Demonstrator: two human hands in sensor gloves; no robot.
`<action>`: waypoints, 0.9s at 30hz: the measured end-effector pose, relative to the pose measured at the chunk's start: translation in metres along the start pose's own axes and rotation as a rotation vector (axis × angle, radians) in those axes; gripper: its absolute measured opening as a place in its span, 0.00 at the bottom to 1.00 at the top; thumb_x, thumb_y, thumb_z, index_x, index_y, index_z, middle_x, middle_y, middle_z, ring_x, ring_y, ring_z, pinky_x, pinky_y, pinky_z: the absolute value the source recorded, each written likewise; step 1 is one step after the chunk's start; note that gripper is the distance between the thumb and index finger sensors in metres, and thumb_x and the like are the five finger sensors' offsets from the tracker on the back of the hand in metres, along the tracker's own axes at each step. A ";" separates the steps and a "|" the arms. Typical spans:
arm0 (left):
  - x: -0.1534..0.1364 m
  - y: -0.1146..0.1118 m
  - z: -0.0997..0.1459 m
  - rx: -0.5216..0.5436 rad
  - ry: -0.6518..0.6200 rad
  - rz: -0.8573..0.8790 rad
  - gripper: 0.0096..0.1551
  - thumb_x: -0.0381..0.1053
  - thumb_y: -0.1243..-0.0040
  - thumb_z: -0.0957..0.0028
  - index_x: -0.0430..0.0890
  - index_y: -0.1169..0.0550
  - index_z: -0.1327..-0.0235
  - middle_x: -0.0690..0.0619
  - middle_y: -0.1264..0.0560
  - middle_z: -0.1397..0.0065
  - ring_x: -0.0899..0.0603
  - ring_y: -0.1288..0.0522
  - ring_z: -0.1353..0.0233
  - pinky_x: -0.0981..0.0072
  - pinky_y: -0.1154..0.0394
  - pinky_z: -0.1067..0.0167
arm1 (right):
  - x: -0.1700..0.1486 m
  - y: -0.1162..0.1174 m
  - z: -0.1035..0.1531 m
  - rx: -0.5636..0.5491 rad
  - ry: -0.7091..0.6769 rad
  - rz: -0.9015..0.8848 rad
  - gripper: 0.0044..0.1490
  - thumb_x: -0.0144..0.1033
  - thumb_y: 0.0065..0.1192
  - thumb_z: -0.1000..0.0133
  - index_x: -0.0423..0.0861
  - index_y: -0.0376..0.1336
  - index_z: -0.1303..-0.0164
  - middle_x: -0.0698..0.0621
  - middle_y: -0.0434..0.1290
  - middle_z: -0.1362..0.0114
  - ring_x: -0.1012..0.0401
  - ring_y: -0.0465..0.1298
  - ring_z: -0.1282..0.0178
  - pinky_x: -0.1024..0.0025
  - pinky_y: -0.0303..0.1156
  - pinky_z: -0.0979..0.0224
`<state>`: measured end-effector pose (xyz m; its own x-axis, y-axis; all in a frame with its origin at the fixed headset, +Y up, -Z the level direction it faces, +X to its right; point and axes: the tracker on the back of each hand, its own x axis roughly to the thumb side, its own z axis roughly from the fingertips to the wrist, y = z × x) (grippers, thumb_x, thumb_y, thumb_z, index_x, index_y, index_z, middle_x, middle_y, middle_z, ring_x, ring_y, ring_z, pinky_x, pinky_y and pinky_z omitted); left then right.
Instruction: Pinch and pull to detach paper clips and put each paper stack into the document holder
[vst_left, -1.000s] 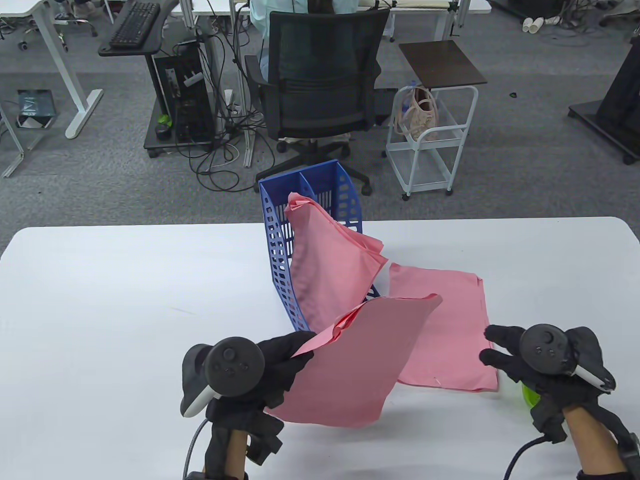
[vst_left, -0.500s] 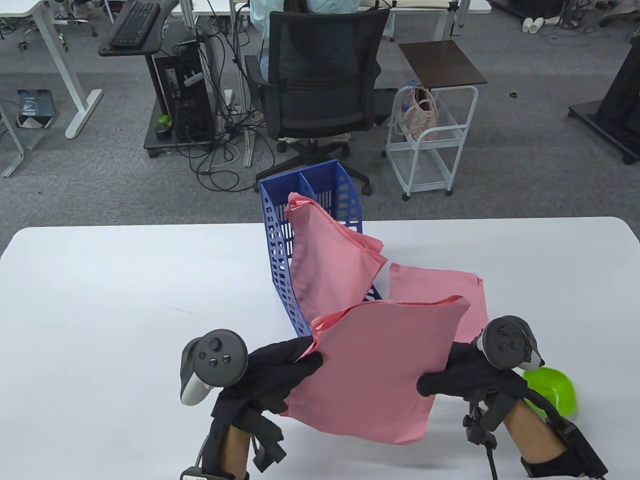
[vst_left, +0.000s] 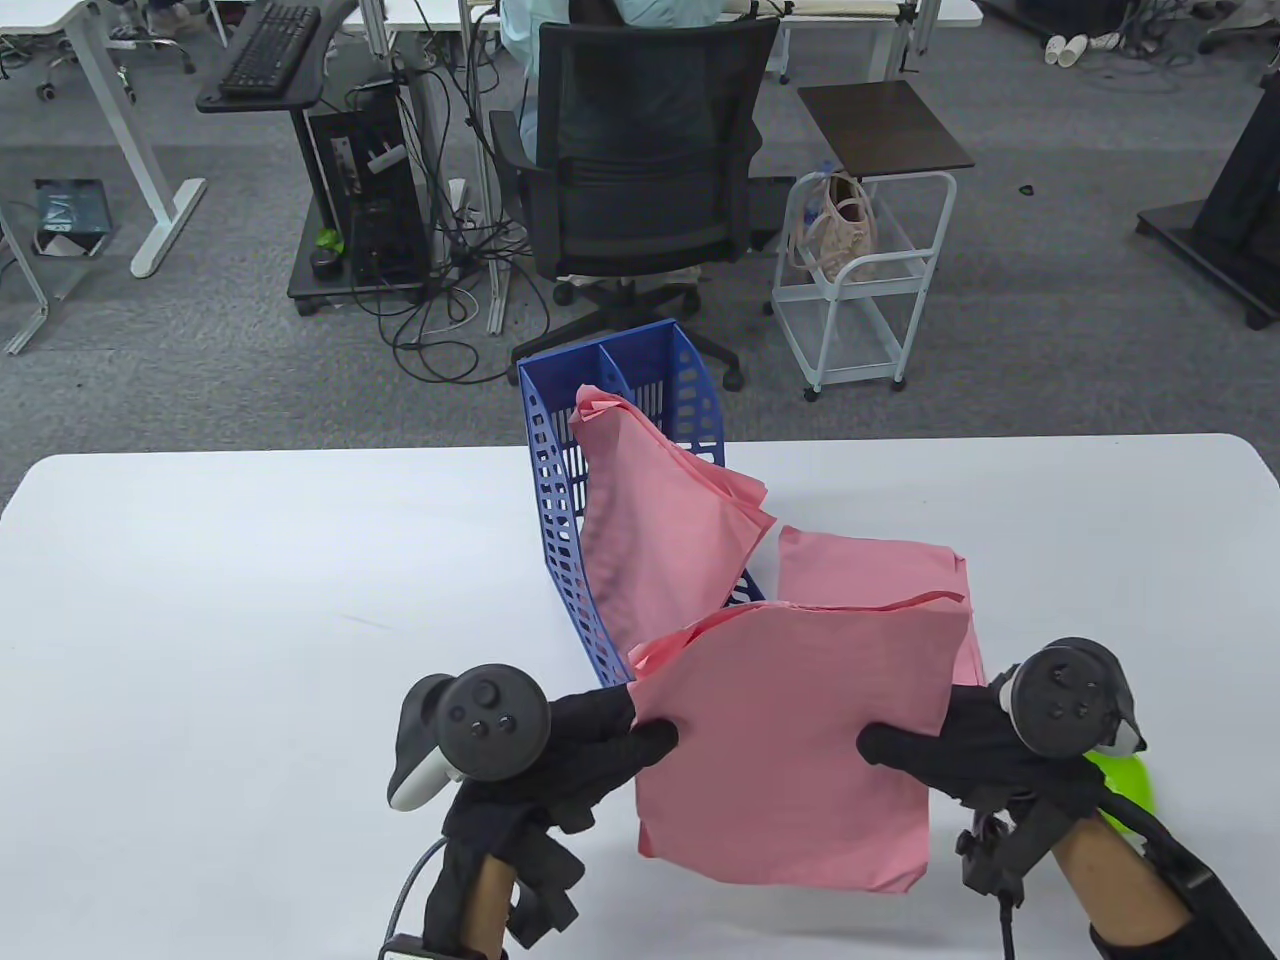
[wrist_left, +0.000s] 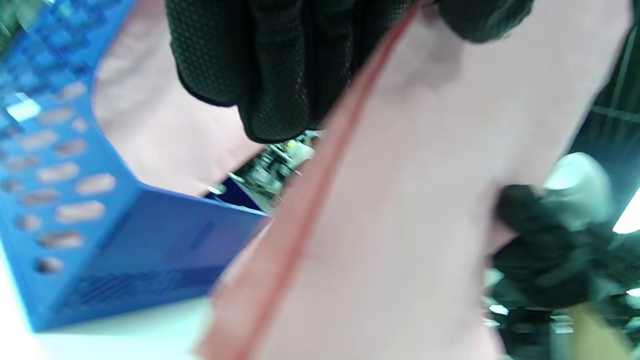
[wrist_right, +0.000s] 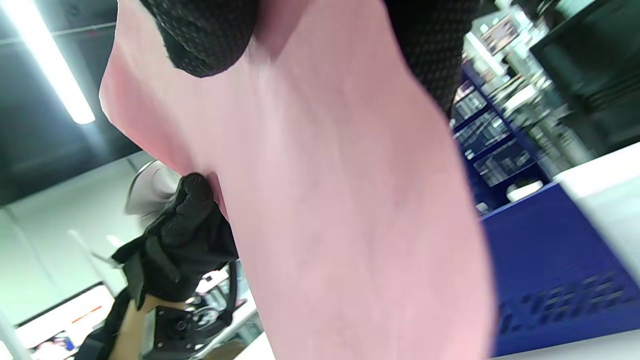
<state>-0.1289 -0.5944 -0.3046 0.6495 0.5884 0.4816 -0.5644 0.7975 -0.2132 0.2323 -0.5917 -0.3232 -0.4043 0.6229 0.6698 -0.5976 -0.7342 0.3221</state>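
A pink paper stack (vst_left: 790, 740) is lifted above the table front, held by both hands. My left hand (vst_left: 640, 735) pinches its left edge and my right hand (vst_left: 885, 748) pinches its right edge. The stack (wrist_left: 400, 200) fills the left wrist view, with my fingers (wrist_left: 270, 75) over its edge. It also fills the right wrist view, the stack (wrist_right: 325, 200) under my fingers (wrist_right: 210, 35). Behind it stands the blue document holder (vst_left: 555, 500) with pink sheets (vst_left: 660, 520) slumping out of it. Another pink stack (vst_left: 865, 570) lies flat on the table to the right.
A green bowl (vst_left: 1125, 780) sits on the table behind my right hand. The white table (vst_left: 250, 620) stretches to the left. Beyond the far edge stand a black office chair (vst_left: 640, 170) and a white trolley (vst_left: 860, 280).
My right hand came in from the right and took the stack's right edge. The stack, first held by the left hand alone, has straightened and shifted right between both hands.
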 end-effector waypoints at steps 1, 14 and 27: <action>0.000 0.000 0.001 0.030 0.036 -0.071 0.43 0.67 0.60 0.39 0.42 0.29 0.20 0.39 0.23 0.26 0.34 0.20 0.31 0.45 0.26 0.32 | 0.001 -0.009 0.007 -0.023 0.033 0.036 0.29 0.43 0.51 0.37 0.51 0.61 0.25 0.47 0.77 0.30 0.57 0.85 0.44 0.71 0.80 0.42; -0.036 -0.001 0.006 0.143 0.331 -0.558 0.56 0.70 0.77 0.43 0.37 0.61 0.11 0.29 0.59 0.11 0.22 0.58 0.15 0.26 0.57 0.24 | -0.007 -0.102 0.041 -0.266 0.431 0.315 0.29 0.41 0.51 0.35 0.46 0.61 0.23 0.43 0.77 0.30 0.55 0.84 0.44 0.68 0.79 0.42; -0.079 -0.030 0.015 0.087 0.398 -0.753 0.56 0.70 0.80 0.44 0.37 0.72 0.17 0.31 0.77 0.19 0.22 0.76 0.22 0.29 0.70 0.28 | -0.033 -0.056 -0.072 -0.446 0.307 0.193 0.30 0.40 0.47 0.33 0.44 0.57 0.21 0.42 0.73 0.27 0.54 0.82 0.40 0.67 0.77 0.38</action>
<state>-0.1712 -0.6673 -0.3234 0.9883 -0.0778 0.1312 0.0624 0.9911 0.1176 0.2295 -0.5520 -0.4113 -0.6775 0.5879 0.4419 -0.7005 -0.6989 -0.1441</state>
